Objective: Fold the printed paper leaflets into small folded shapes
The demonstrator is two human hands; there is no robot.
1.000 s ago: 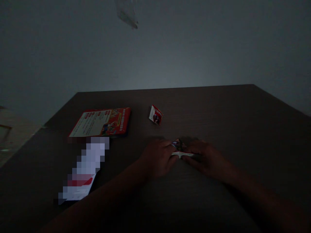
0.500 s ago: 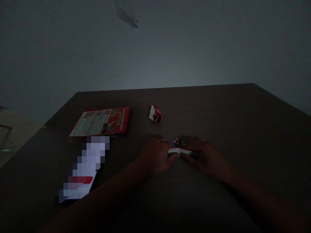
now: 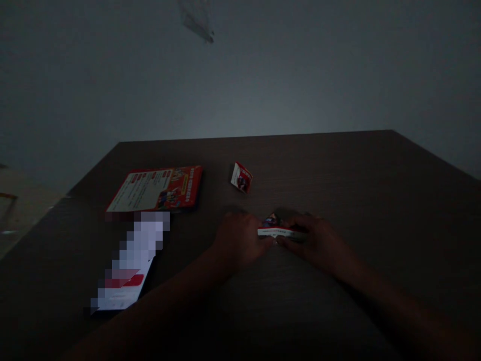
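Observation:
Both hands are closed on a small printed paper card (image 3: pixel 280 231), low over the dark table. A white strip with a red edge faces me, and a dark picture rises behind it. My left hand (image 3: pixel 238 240) pinches its left end, thumb along the near side. From the right, my right hand (image 3: pixel 315 240) grips the other end, thumb close to the left one. The fingers cover much of the card. Beyond the hands lies a second folded card (image 3: pixel 242 179), red and white with a picture, one side tilted up.
A red and white printed booklet or flat box (image 3: pixel 150 190) lies at the left of the table (image 3: pixel 319 170). Nearer me is a phone (image 3: pixel 126 296) with a lit, partly blurred screen, beside my left forearm. A pale wall (image 3: pixel 300 75) stands behind; something see-through (image 3: pixel 197 22) hangs there.
The card's near strip has straightened and tilted, showing more white and its red edge. My right fingers have shifted slightly; both hands stay in place. Other objects are unchanged.

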